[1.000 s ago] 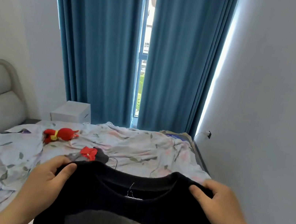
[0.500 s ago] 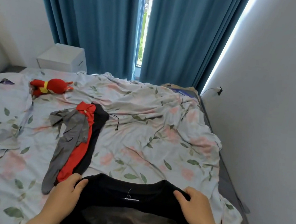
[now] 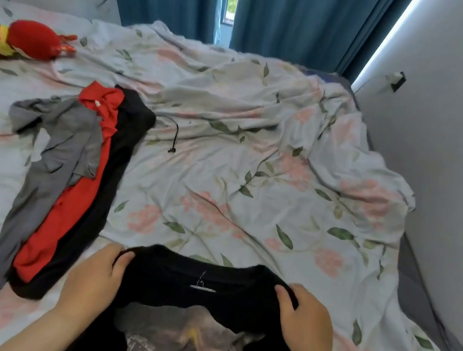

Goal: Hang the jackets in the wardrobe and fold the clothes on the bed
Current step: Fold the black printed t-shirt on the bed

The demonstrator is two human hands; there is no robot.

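Both hands, left hand (image 3: 91, 283) and right hand (image 3: 307, 322), pinch the black T-shirt (image 3: 200, 294) at its shoulders, above the bed (image 3: 224, 174). Best lay it flat on the bare quilt beyond, clear of the heaped clothes (image 3: 73, 181) left of the grip.

Black T-shirt (image 3: 196, 284) w/ a grey-brown print on the chest, held by its shoulders at the near edge of the bed (image 3: 251, 196), neck pointing away, left hand (image 3: 91, 280) & right hand (image 3: 305, 318) pinching one shoulder each. To its left, 3 unfolded clothes lie lengthwise, overlapping: grey top (image 3: 57, 149) on the left, red shirt (image 3: 68, 211) in the middle, black garment (image 3: 128, 136) on the right, its cord (image 3: 174, 136) trailing out to the right
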